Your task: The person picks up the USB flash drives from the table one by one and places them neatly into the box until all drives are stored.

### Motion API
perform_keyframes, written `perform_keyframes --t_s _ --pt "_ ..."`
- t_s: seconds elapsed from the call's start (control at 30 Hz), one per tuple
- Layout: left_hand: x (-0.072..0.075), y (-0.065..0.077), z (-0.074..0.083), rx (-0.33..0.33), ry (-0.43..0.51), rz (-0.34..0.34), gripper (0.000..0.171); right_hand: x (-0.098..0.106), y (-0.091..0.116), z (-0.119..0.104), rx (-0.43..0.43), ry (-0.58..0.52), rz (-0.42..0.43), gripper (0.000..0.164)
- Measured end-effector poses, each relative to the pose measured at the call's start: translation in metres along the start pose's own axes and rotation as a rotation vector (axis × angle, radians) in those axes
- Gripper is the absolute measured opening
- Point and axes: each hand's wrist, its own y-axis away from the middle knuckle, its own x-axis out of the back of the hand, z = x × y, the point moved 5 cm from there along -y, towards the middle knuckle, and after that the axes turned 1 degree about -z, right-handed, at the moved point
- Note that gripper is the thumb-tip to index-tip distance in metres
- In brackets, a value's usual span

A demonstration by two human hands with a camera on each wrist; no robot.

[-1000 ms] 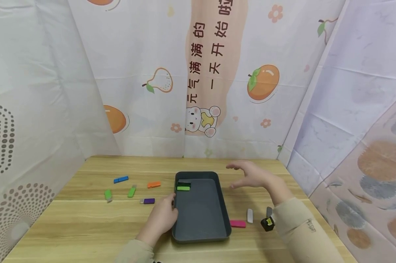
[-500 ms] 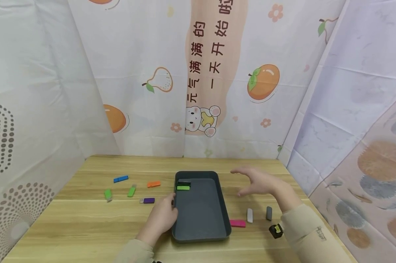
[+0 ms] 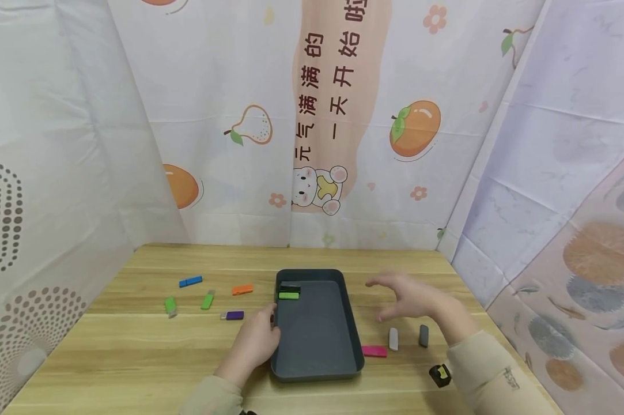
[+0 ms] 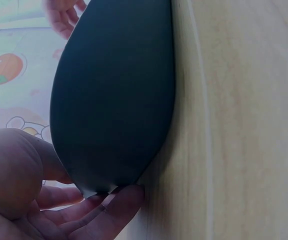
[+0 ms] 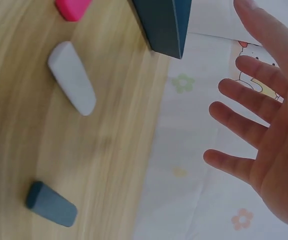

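Note:
A dark grey tray [image 3: 317, 340] lies on the wooden table, with a black USB flash drive [image 3: 290, 287] and a green USB flash drive [image 3: 288, 296] side by side in its far left corner. My left hand [image 3: 260, 337] holds the tray's left wall; in the left wrist view its fingertips [image 4: 129, 197] touch the outside of the wall. To the right of the tray, my right hand [image 3: 407, 297] hovers with spread fingers and nothing in it. Nearest below it are a white USB stick [image 3: 393, 339] and a grey USB stick [image 3: 423, 335]. A pink one [image 3: 375, 351] lies against the tray's right side.
Left of the tray lie several more USB sticks: a blue one [image 3: 190, 281], an orange one [image 3: 242, 290], a purple one [image 3: 234, 316] and two green ones, one of them [image 3: 208, 300] nearer the tray. Printed curtains [image 3: 229, 190] enclose the table's back and sides.
My right hand has drifted right and slightly toward me, and the grey stick that the wrist camera partly covered now shows whole. The left hand and tray stay in place.

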Motion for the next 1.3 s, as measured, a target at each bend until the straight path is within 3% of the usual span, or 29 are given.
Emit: perform_keyframes --t_s 0.77,1.07,1.3 --pt "0.0 -0.001 -0.001 0.019 0.005 -0.014 0.05 -0.03 0.012 -0.001 -0.013 0.015 -0.081 0.082" --pt "0.0 -0.001 -0.001 0.012 0.002 -0.01 0.05 -0.046 0.013 0.001 -0.039 0.03 -0.143 0.07" --pt "0.0 -0.001 -0.001 0.012 0.0 -0.009 0.05 -0.051 0.013 -0.001 0.004 0.054 -0.144 0.063"
